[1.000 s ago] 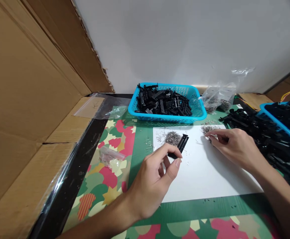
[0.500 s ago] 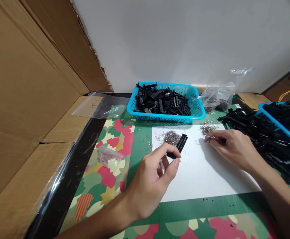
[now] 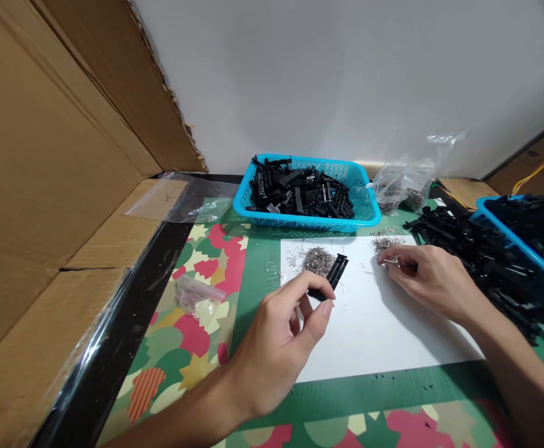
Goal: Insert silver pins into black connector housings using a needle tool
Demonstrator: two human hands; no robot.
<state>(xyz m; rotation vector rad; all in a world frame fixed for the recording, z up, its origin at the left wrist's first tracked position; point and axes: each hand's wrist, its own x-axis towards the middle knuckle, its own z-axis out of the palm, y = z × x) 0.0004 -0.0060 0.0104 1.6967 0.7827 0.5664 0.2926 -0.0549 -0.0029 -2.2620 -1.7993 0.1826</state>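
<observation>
My left hand (image 3: pixel 295 336) is closed around the lower end of a slim black plastic part (image 3: pixel 338 269), which tilts up and to the right above the white paper sheet (image 3: pixel 375 342). Behind that part lies a heap of tiny silvery metal pieces (image 3: pixel 317 260), with loose ones scattered around it. At the right, my right hand (image 3: pixel 424 274) pinches a tiny metal piece (image 3: pixel 390 261) between thumb and forefinger. Just beyond those fingertips sits a second, smaller metal heap (image 3: pixel 386 244). The exact kind of the metal pieces is too small to make out.
A blue basket (image 3: pixel 307 221) full of black plastic parts stands at the back. Clear bags of metal pieces (image 3: pixel 403 186) lie beside it. More black parts (image 3: pixel 468 249) and another blue basket (image 3: pixel 487 211) are at the right. Cardboard (image 3: pixel 43 155) rises along the left.
The view has shifted slightly, so things sit a little further left. My left hand keeps its hold on the black part. The metal piece in my right fingertips now shows more plainly.
</observation>
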